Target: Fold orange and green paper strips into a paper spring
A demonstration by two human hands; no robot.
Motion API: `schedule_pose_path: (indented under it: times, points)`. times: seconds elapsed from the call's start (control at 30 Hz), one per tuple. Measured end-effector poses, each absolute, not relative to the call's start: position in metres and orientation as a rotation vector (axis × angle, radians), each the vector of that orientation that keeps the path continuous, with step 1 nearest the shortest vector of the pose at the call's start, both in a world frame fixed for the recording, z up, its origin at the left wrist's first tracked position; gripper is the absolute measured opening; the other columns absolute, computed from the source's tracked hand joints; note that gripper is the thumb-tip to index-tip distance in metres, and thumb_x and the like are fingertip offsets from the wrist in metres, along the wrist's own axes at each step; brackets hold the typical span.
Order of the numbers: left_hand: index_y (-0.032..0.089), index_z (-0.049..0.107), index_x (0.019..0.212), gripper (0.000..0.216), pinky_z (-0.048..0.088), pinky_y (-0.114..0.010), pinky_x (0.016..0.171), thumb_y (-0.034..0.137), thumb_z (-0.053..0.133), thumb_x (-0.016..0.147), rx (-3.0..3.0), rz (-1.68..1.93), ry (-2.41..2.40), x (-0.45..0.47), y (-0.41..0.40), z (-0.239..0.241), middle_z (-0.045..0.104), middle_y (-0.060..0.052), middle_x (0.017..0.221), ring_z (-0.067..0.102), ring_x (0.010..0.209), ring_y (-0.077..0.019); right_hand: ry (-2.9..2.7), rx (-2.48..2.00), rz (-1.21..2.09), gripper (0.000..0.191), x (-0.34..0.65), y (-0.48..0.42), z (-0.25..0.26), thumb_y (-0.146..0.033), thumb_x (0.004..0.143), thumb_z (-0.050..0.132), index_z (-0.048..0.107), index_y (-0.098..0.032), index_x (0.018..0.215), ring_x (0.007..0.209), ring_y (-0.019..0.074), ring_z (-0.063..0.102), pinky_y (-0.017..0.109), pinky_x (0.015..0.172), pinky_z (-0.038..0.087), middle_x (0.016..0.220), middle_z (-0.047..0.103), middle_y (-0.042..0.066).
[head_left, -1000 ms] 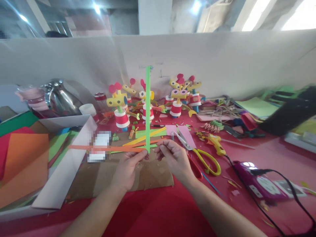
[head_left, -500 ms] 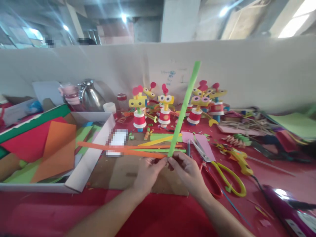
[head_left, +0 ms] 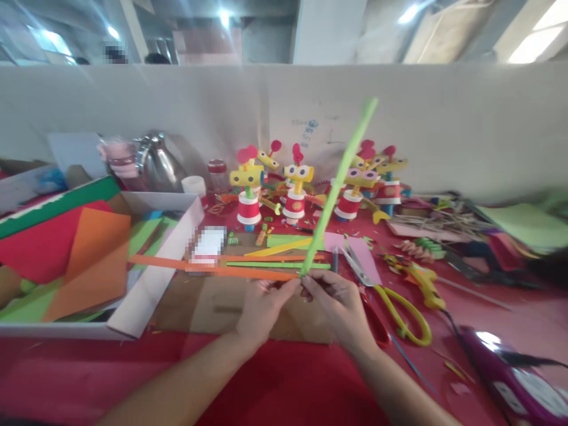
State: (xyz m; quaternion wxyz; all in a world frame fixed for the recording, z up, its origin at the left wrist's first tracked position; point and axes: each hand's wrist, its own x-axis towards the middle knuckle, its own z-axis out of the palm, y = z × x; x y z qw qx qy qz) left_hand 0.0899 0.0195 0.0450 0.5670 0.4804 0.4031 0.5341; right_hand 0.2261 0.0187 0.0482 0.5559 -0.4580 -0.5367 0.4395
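Observation:
My left hand (head_left: 261,307) and my right hand (head_left: 339,305) meet above a brown cardboard sheet (head_left: 213,307). Both pinch the joined ends of two paper strips. An orange strip (head_left: 208,269) runs out level to the left from my left fingers. A green strip (head_left: 339,183) rises from the pinch and leans up to the right. More loose yellow, green and orange strips (head_left: 275,251) lie on the cardboard just beyond my fingers.
Scissors with yellow handles (head_left: 394,310) lie right of my right hand, beside a yellow glue gun (head_left: 419,281) and a purple device (head_left: 510,378). A white box of coloured paper (head_left: 151,284) stands at left. Paper-cup figures (head_left: 293,192) line the back wall, next to a steel kettle (head_left: 157,163).
The green strip stood straight up a second ago and now leans further right. My head has turned left, bringing the paper box more into view. Both hands keep their pinch.

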Motion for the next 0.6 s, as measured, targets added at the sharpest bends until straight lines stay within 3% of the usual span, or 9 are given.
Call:
schedule_pose_path:
  times: [0.33, 0.6]
  points:
    - [0.018, 0.075, 0.090, 0.017, 0.049, -0.034, 0.082, 0.029, 0.067, 0.079, 1.084, 1.218, 0.871, 0.090, 0.026, 0.046, 0.074, -0.005, 0.088, 0.066, 0.085, -0.0200, -1.201, -1.025, 1.152, 0.016, 0.227, 0.022, 0.050, -0.034, 0.077, 0.069, 0.070, -0.019, 0.076, 0.061, 0.0137, 0.058, 0.028, 0.062, 0.049, 0.066, 0.064, 0.001]
    - [0.022, 0.076, 0.088, 0.019, 0.046, -0.037, 0.089, 0.032, 0.073, 0.073, 1.159, 1.114, 0.939, 0.080, 0.033, 0.050, 0.074, -0.005, 0.091, 0.065, 0.092, -0.0229, -1.117, -1.043, 1.207, 0.016, 0.229, 0.026, 0.047, -0.033, 0.072, 0.072, 0.069, -0.018, 0.073, 0.056, 0.0120, 0.055, 0.026, 0.055, 0.045, 0.061, 0.062, -0.001]
